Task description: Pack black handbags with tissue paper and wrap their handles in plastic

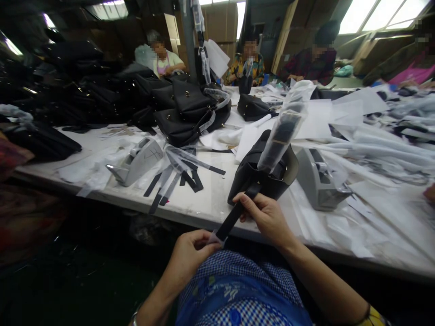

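Note:
A black handbag (272, 170) lies open at the near edge of the white table (210, 199), with a plastic-wrapped strap (283, 131) sticking up out of it. A black strap (233, 218) runs from the bag down toward me. My right hand (267, 217) pinches this strap close to the bag. My left hand (190, 258) grips the strap's lower end, where a bit of clear wrapping (214, 238) shows, above my lap.
Two grey tape dispensers (139, 160) (319, 179) flank the bag. Loose wrapped straps (180, 174) lie between them. Black bags (190, 113) pile up at the left and centre, white paper at the right. Several people sit across the table.

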Demonstrator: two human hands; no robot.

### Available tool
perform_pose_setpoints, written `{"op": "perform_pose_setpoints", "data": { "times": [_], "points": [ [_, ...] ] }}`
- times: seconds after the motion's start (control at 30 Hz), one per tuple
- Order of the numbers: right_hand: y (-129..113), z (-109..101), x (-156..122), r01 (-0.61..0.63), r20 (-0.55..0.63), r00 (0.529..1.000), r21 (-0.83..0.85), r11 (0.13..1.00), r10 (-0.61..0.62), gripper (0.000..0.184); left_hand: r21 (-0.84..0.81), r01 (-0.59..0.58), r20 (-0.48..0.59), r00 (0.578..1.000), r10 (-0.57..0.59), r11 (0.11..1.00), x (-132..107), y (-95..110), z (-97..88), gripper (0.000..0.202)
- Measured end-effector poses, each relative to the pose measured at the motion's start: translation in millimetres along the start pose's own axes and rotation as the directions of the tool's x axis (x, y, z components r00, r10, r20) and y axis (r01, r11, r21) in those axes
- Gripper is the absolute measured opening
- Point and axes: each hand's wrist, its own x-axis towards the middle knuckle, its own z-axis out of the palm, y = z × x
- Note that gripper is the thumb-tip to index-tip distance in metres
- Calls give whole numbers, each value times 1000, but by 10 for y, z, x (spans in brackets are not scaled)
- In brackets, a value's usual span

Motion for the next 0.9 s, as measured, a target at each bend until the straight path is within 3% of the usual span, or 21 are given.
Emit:
{"op": "perform_pose_setpoints", "data": {
  "times": [0.37,0.5,0.77,0.83,0.9],
  "points": [
    [30,7,15,30,-11,999,-114,993,-32,44,-67,3,38,999,-1,998,1,13,-26,20],
    [37,19,11,28,18,1000,-143,989,-26,44,-142,16,57,998,-8,990,39,95,9,31],
    [39,-16,12,142,84,989,-259,955,-125,55,-299,-124,-58,992,112,946,348,358,370,37],
    [39,-54,-24,118,63,993,-312,943,-103,65,-340,-160,-73,987,144,927,433,430,475,37],
    [44,-100,-84,44,11,999,-256,966,-43,69,-368,-179,-73,984,164,912,498,508,561,36]
  ]
}}
